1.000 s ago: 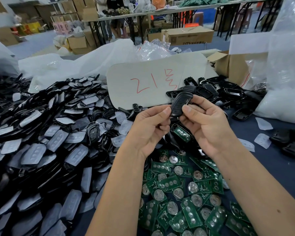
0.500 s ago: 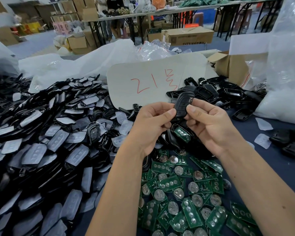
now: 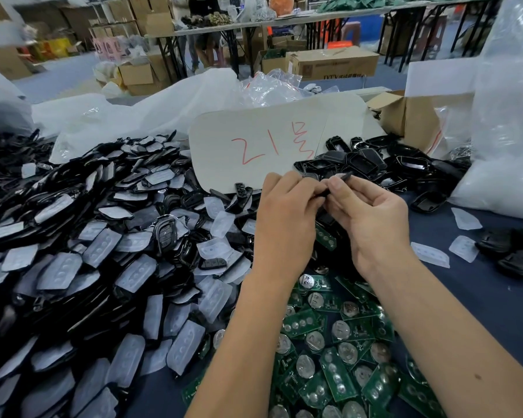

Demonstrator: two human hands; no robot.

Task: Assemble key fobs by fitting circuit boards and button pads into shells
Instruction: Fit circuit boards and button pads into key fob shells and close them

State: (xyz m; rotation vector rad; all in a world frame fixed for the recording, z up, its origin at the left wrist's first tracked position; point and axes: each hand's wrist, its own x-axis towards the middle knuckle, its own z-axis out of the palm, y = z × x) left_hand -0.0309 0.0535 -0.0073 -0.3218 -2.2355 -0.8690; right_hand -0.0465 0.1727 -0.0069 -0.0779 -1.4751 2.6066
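My left hand point(image 3: 287, 215) and my right hand point(image 3: 372, 218) meet above the table and pinch a black key fob shell point(image 3: 337, 181) between thumbs and fingers. The shell is turned nearly edge-on, and most of it is hidden by my fingers. Below my wrists lies a heap of green circuit boards point(image 3: 335, 354) with round metal contacts. To the left spreads a large pile of black shells with translucent button pads point(image 3: 103, 245). One board point(image 3: 325, 236) lies just under my hands.
A white card with red writing point(image 3: 269, 146) leans behind my hands. Empty black shells point(image 3: 375, 164) pile at the back right. Clear plastic bags point(image 3: 501, 140) stand at the right, loose pads point(image 3: 429, 254) lie on the blue table, and cardboard boxes point(image 3: 417, 116) sit behind.
The shell stood upright with its face showing; now it is tipped nearly edge-on and lower between my fingers. Both hands have closed in on each other around it.
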